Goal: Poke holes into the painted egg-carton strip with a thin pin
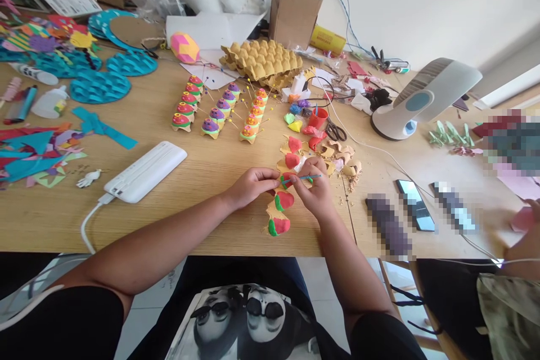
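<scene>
My left hand pinches the top cup of a painted egg-carton strip, red and green, that lies on the wooden table. My right hand is closed on a thin blue paintbrush, whose tip meets that cup. Loose red-painted and bare carton pieces lie just beyond my hands. Three rows of finished painted carton caterpillars with pin antennae stand farther back.
A white power bank with cable lies to the left. Scissors, a red cup, an egg tray, a white fan, a phone and paper scraps surround the area. Another person's hand sits at the right edge.
</scene>
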Tool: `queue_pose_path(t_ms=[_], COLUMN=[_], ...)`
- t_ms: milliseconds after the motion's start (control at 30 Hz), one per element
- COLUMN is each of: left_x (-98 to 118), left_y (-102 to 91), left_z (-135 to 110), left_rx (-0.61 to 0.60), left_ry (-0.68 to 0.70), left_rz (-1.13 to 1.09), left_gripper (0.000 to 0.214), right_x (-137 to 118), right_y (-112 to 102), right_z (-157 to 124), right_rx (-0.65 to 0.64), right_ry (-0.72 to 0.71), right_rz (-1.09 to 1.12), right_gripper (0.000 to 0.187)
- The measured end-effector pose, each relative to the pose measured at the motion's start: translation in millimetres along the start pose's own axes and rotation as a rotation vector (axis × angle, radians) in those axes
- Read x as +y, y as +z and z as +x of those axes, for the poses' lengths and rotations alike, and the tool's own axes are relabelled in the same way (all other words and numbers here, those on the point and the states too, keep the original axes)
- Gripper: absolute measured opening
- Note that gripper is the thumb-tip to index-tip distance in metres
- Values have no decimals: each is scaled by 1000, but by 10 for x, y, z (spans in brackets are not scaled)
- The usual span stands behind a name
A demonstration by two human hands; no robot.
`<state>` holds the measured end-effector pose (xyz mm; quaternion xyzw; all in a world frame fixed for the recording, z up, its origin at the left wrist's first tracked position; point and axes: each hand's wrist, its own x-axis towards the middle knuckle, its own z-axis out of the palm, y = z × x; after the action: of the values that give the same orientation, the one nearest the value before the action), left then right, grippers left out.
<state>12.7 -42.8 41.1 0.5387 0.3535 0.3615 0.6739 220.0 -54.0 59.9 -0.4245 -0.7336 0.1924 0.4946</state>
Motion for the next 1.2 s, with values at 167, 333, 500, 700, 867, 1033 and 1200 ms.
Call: queue_pose_path(t_ms=[167, 333, 500, 700, 867, 1033, 1200], left_x=[1, 14, 18, 30, 42, 10, 10], left_y=[0, 5, 9, 15, 19, 10, 7], left_z=[-4, -17, -14, -10, -10, -1, -2], left_rx=[-14, -5, -1, 6, 11, -6, -16], left_ry=[10, 18, 22, 21, 4, 8, 17], left_rz=[21, 54, 63, 34, 21, 12, 29], left_gripper=[27, 26, 25, 25, 25, 24, 25], right_x=[10, 27, 32, 50, 67, 41, 32], right_y=[8, 19, 23, 3, 6, 21, 20], right_z=[4, 4, 1, -14, -18, -15, -5], right_rx=[6, 19, 24, 21, 32, 10, 29], right_ry=[3, -7, 6, 80, 85, 80, 47], right_rz=[-33, -39, -46, 93, 158, 116, 61], right_gripper=[24, 22, 21, 29, 27, 27, 25])
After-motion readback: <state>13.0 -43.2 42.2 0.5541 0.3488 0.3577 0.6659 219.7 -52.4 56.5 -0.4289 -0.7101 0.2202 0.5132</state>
